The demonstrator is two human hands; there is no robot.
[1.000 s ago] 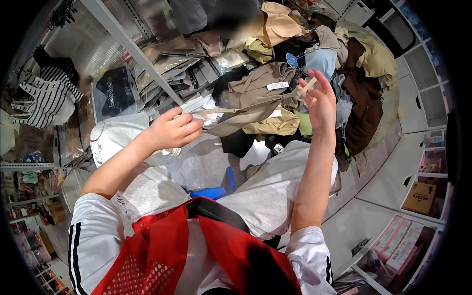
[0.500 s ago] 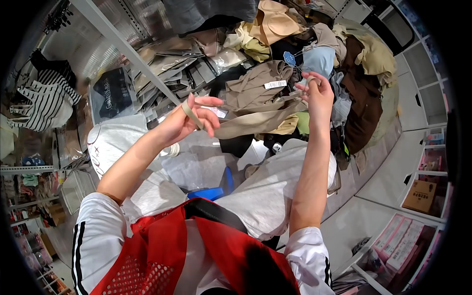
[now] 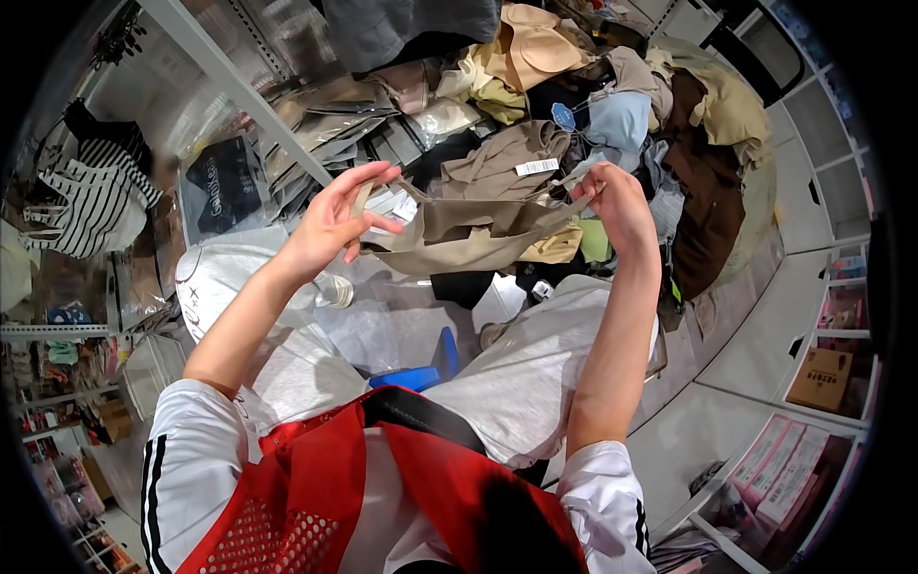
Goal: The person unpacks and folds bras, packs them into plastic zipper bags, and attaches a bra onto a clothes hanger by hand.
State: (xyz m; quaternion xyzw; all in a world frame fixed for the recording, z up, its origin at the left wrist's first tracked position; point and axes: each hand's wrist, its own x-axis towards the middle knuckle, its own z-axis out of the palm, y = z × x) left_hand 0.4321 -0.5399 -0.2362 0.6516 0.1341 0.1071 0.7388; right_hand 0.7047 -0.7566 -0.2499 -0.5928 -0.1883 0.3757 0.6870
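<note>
A taupe bra top (image 3: 449,256) hangs stretched between my two hands over my lap. My left hand (image 3: 327,222) has one strap looped across its fingers, thumb and fingers bent around it. At the other side, my right hand (image 3: 620,203) pinches the opposite strap, its fingertips pressed together. Just behind lies another taupe garment (image 3: 507,158) with a white label (image 3: 536,166). A blue tag (image 3: 563,117) rests near it on the heap. What the lower edge of the bra top touches is hard to make out.
A heap of clothes with a brown garment (image 3: 708,191) and a peach piece (image 3: 535,46) spreads ahead. Bagged garments (image 3: 325,129) lie behind a metal post (image 3: 239,91). Below my hands is a blue plastic object (image 3: 406,378). Drawers and a cardboard box (image 3: 819,378) stand right.
My left hand has moved slightly up and left, my right hand slightly down. The bra top has opened out wider between them, and the left strap has slid from the palm towards the fingers.
</note>
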